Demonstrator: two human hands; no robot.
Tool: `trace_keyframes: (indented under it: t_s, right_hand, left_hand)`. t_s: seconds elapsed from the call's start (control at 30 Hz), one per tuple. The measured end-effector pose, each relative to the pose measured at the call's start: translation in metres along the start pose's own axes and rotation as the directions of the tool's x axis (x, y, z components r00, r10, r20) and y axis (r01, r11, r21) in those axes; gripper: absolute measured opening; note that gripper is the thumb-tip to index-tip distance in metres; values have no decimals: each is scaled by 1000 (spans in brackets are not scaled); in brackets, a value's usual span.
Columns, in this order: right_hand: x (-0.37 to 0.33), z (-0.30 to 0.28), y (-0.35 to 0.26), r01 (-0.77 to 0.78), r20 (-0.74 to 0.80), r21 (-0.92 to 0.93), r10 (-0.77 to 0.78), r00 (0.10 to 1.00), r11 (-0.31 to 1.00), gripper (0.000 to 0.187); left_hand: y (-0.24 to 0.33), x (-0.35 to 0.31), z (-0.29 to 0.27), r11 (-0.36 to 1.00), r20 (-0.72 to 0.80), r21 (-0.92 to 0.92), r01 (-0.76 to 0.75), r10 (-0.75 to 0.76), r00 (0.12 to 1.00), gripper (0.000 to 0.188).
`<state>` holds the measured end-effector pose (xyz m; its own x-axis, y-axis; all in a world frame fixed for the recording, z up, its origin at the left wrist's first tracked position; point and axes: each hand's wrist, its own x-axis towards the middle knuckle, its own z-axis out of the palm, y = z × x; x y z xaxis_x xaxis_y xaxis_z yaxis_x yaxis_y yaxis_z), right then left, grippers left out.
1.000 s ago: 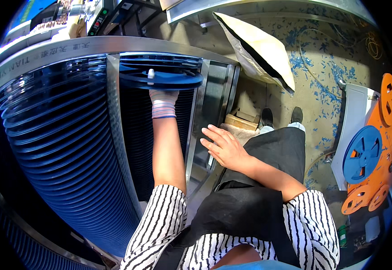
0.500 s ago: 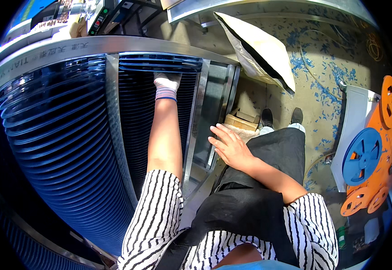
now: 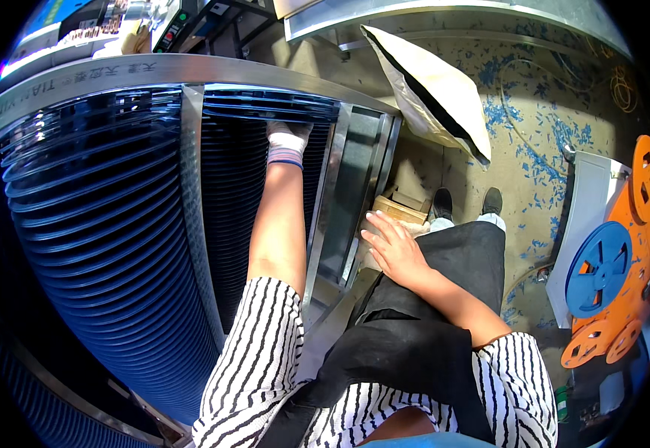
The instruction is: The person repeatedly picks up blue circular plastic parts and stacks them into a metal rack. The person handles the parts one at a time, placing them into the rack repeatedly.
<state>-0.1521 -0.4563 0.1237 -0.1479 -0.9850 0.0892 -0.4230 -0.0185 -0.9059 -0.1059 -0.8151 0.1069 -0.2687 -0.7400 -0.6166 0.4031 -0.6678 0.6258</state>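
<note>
A worker's gloved left hand [image 3: 287, 138] reaches deep into a rack [image 3: 190, 71] of stacked blue reels [image 3: 265, 112], its grip hidden among them, while the bare right hand [image 3: 393, 250] hangs open and empty; the stack looks nearly full

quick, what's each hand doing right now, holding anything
Left hand, in a white glove: reaching onto the stacked blue reels in the rack; grip cannot be told.
Right hand: open, fingers spread, holding nothing.
</note>
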Motion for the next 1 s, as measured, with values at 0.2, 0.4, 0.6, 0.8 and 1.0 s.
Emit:
trace_keyframes:
  t_s: [0.2,0.4,0.6,0.8,1.0]
  right_hand:
    - [0,3,-3,10,17,3,-10,1000,1000,33]
    - [-1,6,1,-13,23,21,13,1000,1000,33]
    - [0,9,8,2,10,23,-2,1000,1000,36]
    - [41,7,22,-19,-93,179,36,995,984,37]
    - [185,-8,38,100,-358,60,-72,931,993,35]
  left_hand:
    - [-1,-7,7,1000,-56,-6,7,-7,998,41]
    - [-2,-7,6,1000,-46,9,0,0,999,43]
    - [0,-9,6,1000,-71,7,-16,17,997,42]
    - [-1,-13,9,1000,-19,-11,4,-5,1000,43]
    - [-2,7,-17,998,-7,-63,-14,14,1000,40]
